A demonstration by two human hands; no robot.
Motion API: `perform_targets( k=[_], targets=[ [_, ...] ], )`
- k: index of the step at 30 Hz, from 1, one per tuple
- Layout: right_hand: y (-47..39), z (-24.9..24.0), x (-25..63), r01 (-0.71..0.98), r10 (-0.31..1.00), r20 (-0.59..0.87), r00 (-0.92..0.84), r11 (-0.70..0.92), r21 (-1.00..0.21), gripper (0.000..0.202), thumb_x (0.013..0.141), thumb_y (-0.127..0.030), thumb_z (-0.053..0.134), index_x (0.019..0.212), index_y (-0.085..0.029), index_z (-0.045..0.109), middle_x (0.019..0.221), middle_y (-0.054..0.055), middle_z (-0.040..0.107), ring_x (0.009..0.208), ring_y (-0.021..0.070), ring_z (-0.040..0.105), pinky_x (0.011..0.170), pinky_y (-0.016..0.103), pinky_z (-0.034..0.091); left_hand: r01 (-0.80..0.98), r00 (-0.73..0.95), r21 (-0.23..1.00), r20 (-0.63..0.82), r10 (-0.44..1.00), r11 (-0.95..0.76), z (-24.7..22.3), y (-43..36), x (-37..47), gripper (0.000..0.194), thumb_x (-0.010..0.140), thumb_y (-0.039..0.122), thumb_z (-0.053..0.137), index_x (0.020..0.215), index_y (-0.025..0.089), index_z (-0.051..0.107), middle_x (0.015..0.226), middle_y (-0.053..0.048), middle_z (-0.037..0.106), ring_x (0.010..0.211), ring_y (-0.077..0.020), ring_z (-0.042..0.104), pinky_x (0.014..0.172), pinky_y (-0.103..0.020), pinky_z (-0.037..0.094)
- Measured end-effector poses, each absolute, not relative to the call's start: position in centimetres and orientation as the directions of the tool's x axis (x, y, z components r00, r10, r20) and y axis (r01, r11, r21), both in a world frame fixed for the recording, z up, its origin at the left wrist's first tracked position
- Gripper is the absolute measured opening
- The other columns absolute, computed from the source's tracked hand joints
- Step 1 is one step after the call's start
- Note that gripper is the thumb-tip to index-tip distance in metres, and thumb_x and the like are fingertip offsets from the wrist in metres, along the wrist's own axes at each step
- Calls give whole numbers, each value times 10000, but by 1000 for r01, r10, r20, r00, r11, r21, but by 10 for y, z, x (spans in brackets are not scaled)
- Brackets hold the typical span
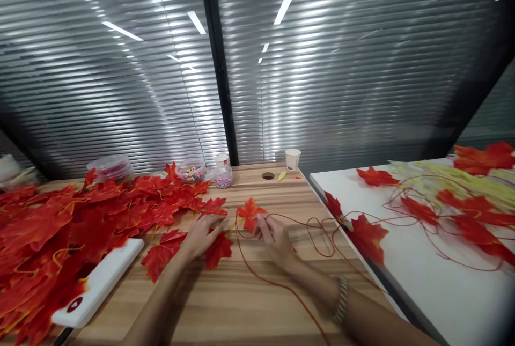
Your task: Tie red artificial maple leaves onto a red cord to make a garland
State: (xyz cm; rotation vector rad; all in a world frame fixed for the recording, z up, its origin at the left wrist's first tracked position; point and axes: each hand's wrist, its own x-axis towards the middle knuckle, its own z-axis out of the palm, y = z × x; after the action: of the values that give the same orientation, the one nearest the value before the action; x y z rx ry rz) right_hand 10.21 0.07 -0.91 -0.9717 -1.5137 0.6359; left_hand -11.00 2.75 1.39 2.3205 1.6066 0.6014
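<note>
My left hand [201, 235] lies over red leaves on the wooden table, its fingers spread and touching a dark red leaf [219, 251]. My right hand [273, 236] is closed in a pinch at the lower edge of an orange-red maple leaf [250, 211]; what lies between the fingertips is too small to make out. A thin red cord [263, 276] loops around that leaf and runs toward the table's front edge. More of the cord coils to the right of my right hand. Another red leaf [159, 257] lies left of my left hand.
A large heap of red leaves [100, 217] covers the left side, beside a white power strip [100, 281]. Behind stand a bead tub [191, 171], a bead jar [223, 177] and a paper cup [293, 159]. A white table [422, 292] at right bears leaves and cord.
</note>
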Motion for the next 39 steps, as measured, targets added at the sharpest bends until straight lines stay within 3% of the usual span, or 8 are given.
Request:
perform_targets(
  k=[4, 9, 13, 18, 27, 32, 39],
  targets=[
    [4, -10, 104, 176, 880, 473, 47, 459, -871, 374, 882, -400, 360, 732, -146, 591, 537, 10, 559, 476, 109, 507, 503, 210, 402, 807, 346, 483, 76, 935, -338, 23, 22, -114, 468, 680, 169, 464, 1139, 178, 551, 1188, -56, 560, 1106, -214, 482, 971, -341, 334],
    [6, -10, 103, 97, 904, 424, 54, 418, -903, 407, 858, -471, 368, 728, -148, 579, 518, 5, 549, 452, 121, 507, 467, 219, 400, 801, 403, 463, 54, 914, -380, 19, 20, -121, 619, 563, 101, 490, 1173, 205, 527, 1249, -55, 508, 1154, -236, 441, 1003, -374, 306],
    [7, -12, 104, 88, 906, 417, 69, 411, -908, 438, 848, -507, 362, 715, -148, 574, 521, 16, 559, 449, 130, 508, 467, 232, 412, 814, 347, 456, 116, 931, -360, 10, 22, -125, 579, 576, 96, 484, 1144, 188, 548, 1190, -60, 558, 1116, -238, 475, 1000, -399, 304],
    [9, -16, 106, 85, 906, 418, 72, 411, -907, 452, 850, -505, 364, 622, -155, 537, 524, 27, 564, 442, 122, 499, 465, 228, 407, 779, 341, 485, 203, 918, -397, 1, 26, -124, 481, 614, 73, 473, 1070, 164, 595, 1130, -60, 599, 1050, -201, 529, 931, -329, 393],
    [2, -13, 101, 128, 880, 475, -4, 471, -873, 426, 870, -463, 354, 651, -154, 548, 516, 12, 549, 434, 113, 493, 468, 224, 401, 781, 352, 420, 314, 882, -462, -7, 27, -118, 267, 830, 245, 427, 972, 190, 646, 1026, -60, 654, 967, -196, 573, 935, -349, 373],
    [1, -13, 100, 130, 876, 482, -22, 481, -867, 413, 875, -451, 351, 665, -154, 547, 526, 9, 550, 436, 108, 494, 462, 216, 400, 799, 378, 375, 297, 877, -471, -2, 22, -115, 284, 816, 339, 461, 1011, 212, 624, 1025, -50, 651, 932, -202, 580, 913, -354, 385],
    [2, -12, 102, 138, 886, 464, 10, 459, -878, 436, 867, -462, 357, 593, -161, 514, 508, 10, 547, 429, 104, 498, 462, 208, 408, 800, 368, 406, 247, 896, -441, -5, 23, -119, 441, 726, 390, 567, 1127, 206, 567, 1177, -72, 569, 1085, -226, 501, 964, -372, 356]
  ],
)
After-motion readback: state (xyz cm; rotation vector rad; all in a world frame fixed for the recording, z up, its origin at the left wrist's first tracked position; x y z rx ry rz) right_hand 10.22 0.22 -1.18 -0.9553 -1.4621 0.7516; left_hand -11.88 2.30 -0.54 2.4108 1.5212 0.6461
